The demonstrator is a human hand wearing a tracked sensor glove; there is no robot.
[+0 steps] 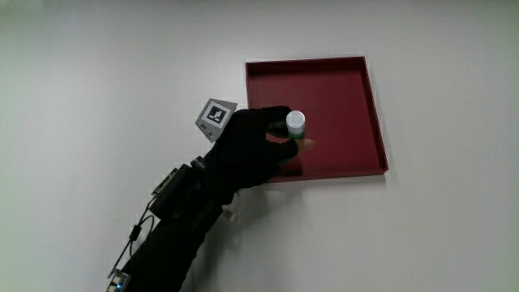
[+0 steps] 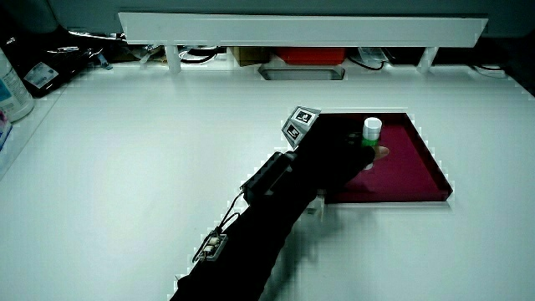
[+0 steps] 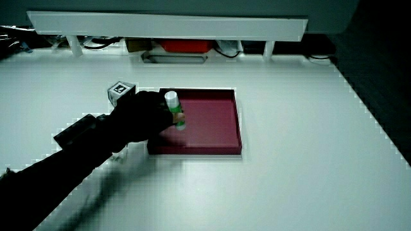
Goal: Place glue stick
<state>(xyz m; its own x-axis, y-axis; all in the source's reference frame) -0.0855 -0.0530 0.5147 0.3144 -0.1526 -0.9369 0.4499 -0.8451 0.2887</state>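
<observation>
Holding the glue stick [image 1: 297,126] upright, fingers pinched around its body, the hand [image 1: 247,146] has it over the red tray [image 1: 369,105] near the person's edge, so I'd say it's nearly placed, just needs letting go.

Bare white table [image 1: 97,73] all around the red tray [image 1: 357,58] — low tray walls the only obstacle, tray floor mostly free

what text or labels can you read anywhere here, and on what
No readable words or numbers.
Patterned cube on the hand: a black-and-white marker pattern, no letters.
Glue stick in the hand's grip, over the red tray: any label is too small to read.
</observation>
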